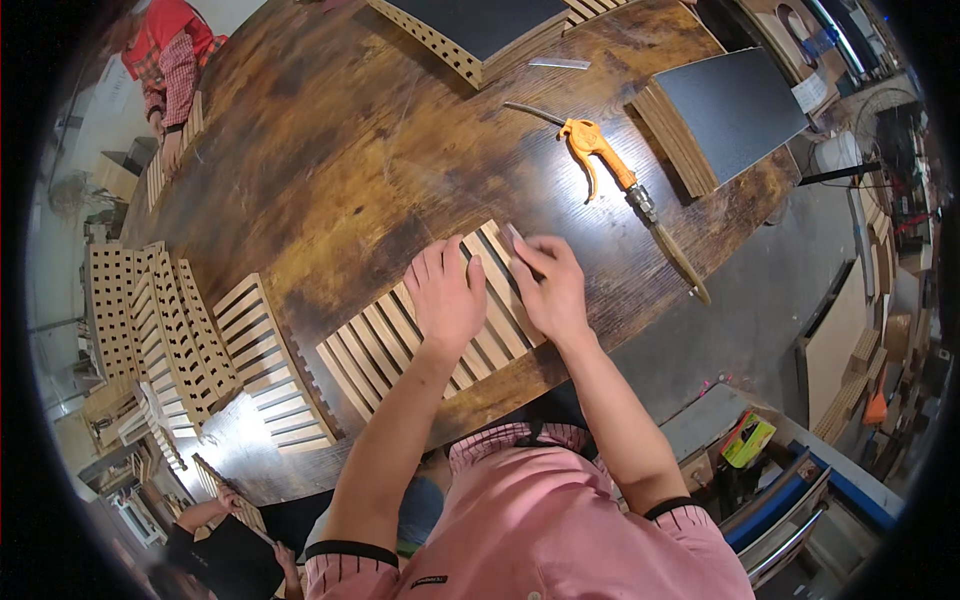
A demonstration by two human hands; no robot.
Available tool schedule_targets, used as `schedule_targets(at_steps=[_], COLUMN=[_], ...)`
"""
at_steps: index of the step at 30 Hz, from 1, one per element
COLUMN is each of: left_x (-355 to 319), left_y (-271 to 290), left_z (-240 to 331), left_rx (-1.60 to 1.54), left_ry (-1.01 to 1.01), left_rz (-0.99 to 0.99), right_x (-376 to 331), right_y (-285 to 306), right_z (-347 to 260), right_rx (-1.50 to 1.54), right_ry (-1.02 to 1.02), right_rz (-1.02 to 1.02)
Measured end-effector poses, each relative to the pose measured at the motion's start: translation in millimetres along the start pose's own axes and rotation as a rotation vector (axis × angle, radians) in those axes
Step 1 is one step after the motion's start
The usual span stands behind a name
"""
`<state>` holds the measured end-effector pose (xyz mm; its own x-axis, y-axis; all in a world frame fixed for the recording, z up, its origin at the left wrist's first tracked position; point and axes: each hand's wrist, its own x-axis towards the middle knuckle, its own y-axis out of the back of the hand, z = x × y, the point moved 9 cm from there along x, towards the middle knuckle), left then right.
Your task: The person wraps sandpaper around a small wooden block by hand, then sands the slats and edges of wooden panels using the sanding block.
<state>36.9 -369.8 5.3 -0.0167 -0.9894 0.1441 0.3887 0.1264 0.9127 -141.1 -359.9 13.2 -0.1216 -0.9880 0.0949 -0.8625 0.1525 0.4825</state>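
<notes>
Wooden slatted panel (400, 345) under both hands, left hand (447, 298) flat, fingers spread, right hand (553, 288) pinching a small tool (514, 236)

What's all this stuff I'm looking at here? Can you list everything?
Slatted wooden panel: one, pale wood, on the table under both hands.
More slatted panels: a leaning stack, pale wood, table's left end.
Air blow gun: one, orange with a metal nozzle, table's far right part.
Black-topped boards: two stacks, pale edges, far side of the table.
Table: one, dark brown wood grain.
Other people: one in red at far left, a hand at lower left.
Left hand: flat on the panel.
Right hand: on the panel's far end, pinching a small thin piece.
</notes>
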Motion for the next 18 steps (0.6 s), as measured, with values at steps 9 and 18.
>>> schedule_targets(at_steps=[9, 18], left_x=[-4, -4], left_y=[4, 0], left_z=[-2, -8], left_rx=[-0.02, -0.013], left_ry=[0.009, 0.061], left_rz=[0.018, -0.04], right_x=[-46, -27], right_y=[20, 3], right_z=[6, 3], right_rx=[-0.017, 0.017], right_ry=[-0.024, 0.02], right_rz=[-0.03, -0.047])
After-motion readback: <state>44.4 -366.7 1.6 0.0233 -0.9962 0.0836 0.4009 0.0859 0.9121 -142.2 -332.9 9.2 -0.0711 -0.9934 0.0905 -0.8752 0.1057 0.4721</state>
